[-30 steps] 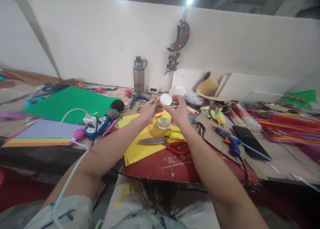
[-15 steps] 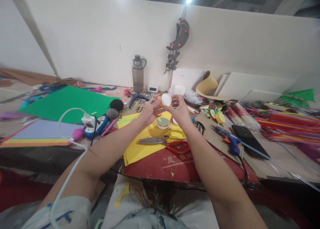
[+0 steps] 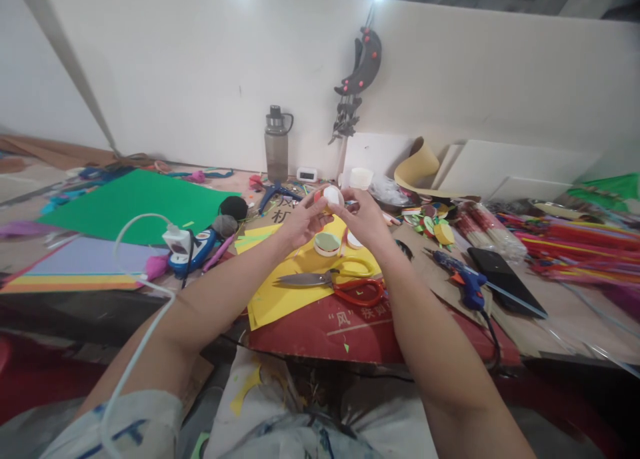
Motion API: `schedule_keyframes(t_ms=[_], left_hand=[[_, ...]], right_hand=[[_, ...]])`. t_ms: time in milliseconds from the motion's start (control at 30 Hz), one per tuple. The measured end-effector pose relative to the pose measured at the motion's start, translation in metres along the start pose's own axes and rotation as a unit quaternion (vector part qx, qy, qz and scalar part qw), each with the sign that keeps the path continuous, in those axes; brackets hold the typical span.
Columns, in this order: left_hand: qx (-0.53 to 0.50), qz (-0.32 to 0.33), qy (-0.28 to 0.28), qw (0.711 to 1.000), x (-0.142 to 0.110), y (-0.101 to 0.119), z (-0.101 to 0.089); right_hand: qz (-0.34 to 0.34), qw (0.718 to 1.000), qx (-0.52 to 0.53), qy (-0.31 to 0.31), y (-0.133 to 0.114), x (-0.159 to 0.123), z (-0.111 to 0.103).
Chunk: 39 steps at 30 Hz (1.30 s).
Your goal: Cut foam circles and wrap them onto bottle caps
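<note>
A small round white piece with a red edge (image 3: 333,196) is held up over the worktop between my two hands. My left hand (image 3: 304,220) pinches its left side with thumb and fingers. On its right side, the fingers of my right hand (image 3: 364,213) are closed against the rim. Below them a round box-like piece with a green top (image 3: 327,244) rests on yellow sheets (image 3: 285,302). Another white disc (image 3: 354,240) lies beside it, partly hidden by my right hand. Nearer to me are scissors (image 3: 305,280) with one red and one yellow handle loop.
A glue gun (image 3: 463,277) and a black phone (image 3: 505,282) lie right of my arm. Bundled colored strips (image 3: 575,245) fill the far right. On the left are a green sheet (image 3: 140,209) and a power strip (image 3: 197,252). A water bottle (image 3: 277,145) stands by the wall.
The white piece has turned and tilted between my fingers, and its red edge shows at the left. My hands have drawn closer together. The white disc near the green-topped piece has come into view.
</note>
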<state>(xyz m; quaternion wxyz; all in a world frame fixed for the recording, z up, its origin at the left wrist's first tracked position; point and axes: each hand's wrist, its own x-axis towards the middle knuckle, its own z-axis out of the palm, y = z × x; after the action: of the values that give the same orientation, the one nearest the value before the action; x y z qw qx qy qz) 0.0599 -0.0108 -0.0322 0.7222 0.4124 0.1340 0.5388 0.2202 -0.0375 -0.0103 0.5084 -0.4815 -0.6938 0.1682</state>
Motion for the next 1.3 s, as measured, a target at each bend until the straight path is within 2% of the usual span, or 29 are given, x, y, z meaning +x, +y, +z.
schedule_keyframes(t_ms=[333, 1033, 1300], left_hand=[[-0.022, 0.002, -0.014, 1.0, 0.0013, 0.0, 0.0001], [-0.018, -0.008, 0.036, 0.999, 0.0009, 0.0025, 0.0024], [0.003, 0.018, -0.003, 1.0, 0.0022, -0.0012, -0.0018]], right_hand=[[-0.008, 0.999, 0.015, 0.032, -0.0033, -0.0001, -0.0025], [-0.057, 0.997, 0.027, 0.045, 0.0021, 0.0002, -0.0005], [-0.07, 0.996, -0.026, 0.053, 0.004, 0.0, 0.0003]])
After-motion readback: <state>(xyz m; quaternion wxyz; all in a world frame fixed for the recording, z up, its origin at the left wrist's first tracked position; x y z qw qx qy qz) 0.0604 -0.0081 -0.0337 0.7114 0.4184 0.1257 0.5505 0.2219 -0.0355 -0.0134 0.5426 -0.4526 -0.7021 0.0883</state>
